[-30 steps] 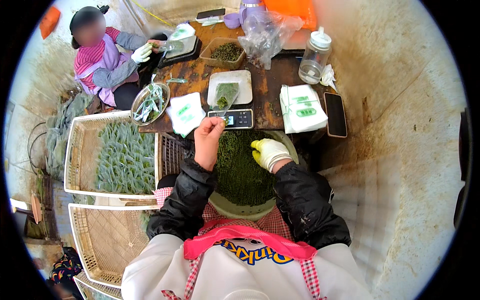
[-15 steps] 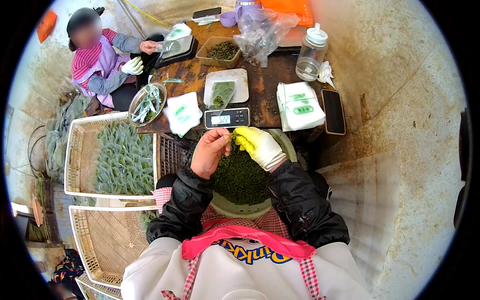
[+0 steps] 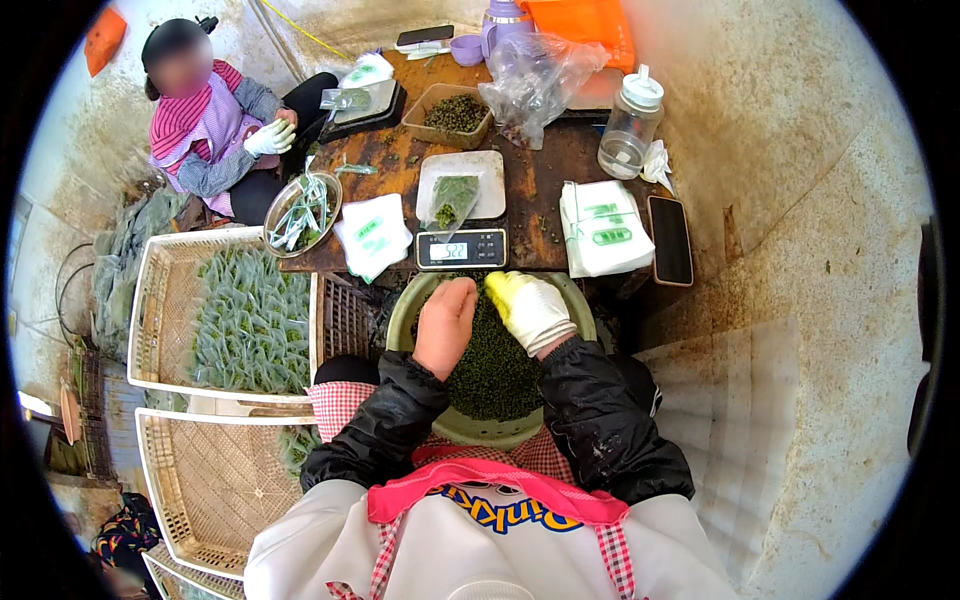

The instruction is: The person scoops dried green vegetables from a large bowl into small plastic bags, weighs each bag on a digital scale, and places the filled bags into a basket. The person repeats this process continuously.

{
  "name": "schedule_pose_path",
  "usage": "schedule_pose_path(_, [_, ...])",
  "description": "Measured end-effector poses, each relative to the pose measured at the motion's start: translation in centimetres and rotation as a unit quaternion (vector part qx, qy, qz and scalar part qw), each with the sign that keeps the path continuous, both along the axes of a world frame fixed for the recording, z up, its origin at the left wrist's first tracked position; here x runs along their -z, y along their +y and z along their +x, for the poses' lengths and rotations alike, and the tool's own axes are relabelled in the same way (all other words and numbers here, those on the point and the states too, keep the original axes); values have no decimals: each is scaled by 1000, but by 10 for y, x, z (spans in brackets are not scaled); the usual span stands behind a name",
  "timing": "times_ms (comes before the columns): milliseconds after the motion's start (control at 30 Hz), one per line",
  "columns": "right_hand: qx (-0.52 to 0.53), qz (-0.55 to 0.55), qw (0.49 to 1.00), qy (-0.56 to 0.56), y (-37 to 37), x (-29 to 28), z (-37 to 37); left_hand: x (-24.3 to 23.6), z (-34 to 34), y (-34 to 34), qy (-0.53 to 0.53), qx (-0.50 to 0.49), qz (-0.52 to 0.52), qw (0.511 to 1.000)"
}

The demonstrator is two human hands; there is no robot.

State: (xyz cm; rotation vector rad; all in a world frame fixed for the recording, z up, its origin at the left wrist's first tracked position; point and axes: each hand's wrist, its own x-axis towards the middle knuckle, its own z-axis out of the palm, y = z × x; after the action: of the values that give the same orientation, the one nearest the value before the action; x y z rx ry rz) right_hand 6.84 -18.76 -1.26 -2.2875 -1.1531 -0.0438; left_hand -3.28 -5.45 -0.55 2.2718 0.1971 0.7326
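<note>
My bare left hand (image 3: pixel 446 326) is held over the left part of a pale green basin (image 3: pixel 580 308), its fingers curled closed. In a white glove with yellow fingertips, my right hand (image 3: pixel 532 310) hovers a short way to the right, fingers also bent together. What either hand holds, if anything, is hidden. Small dark green berries (image 3: pixel 492 372) fill the basin beneath them. Just beyond, a digital scale (image 3: pixel 462 249) stands on the table with a clear bag of green berries (image 3: pixel 453 203) lying on its pan.
Stacks of printed bags (image 3: pixel 375 236) (image 3: pixel 606 228) flank the scale. A bowl of ties (image 3: pixel 301 212), tub of berries (image 3: pixel 448 115), bottle (image 3: pixel 631 122) and phone (image 3: pixel 671 240) share the table (image 3: pixel 535 180). Crates (image 3: pixel 165 320) of filled bags are at left. A co-worker (image 3: pixel 215 120) sits far left.
My hands have moved from fingertips together at the basin's far edge to apart, lower over the berries. The co-worker's bag now rests on the other scale, and their hands are together.
</note>
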Motion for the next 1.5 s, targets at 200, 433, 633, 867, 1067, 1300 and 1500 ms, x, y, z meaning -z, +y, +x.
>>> schedule_pose_path(200, [144, 309, 701, 626, 3, 9, 18, -22, 45, 37, -40, -84, 121, 988])
schedule_pose_path(433, [109, 322, 700, 628, 6, 15, 9, -14, 30, 32, -61, -79, 121, 988])
schedule_pose_path(633, [-56, 41, 996, 58, 2, 19, 1, -11, -4, -4, 26, 17, -82, 996])
schedule_pose_path(867, [-71, 48, 995, 59, 2, 17, -7, 9, -9, 0, 15, 9, -102, 995])
schedule_pose_path(1067, [-74, 31, 995, 65, 0, 18, -8, 13, -15, 0, 20, 5, -67, 998])
schedule_pose_path(1300, [-85, -72, 993, 36, -1, 4, -12, -25, 4, 38, 1, -66, 146, 987])
schedule_pose_path(1500, [-60, -58, 995, -58, 3, -2, -28, -43, 57, 91, -11, -8, 452, 892])
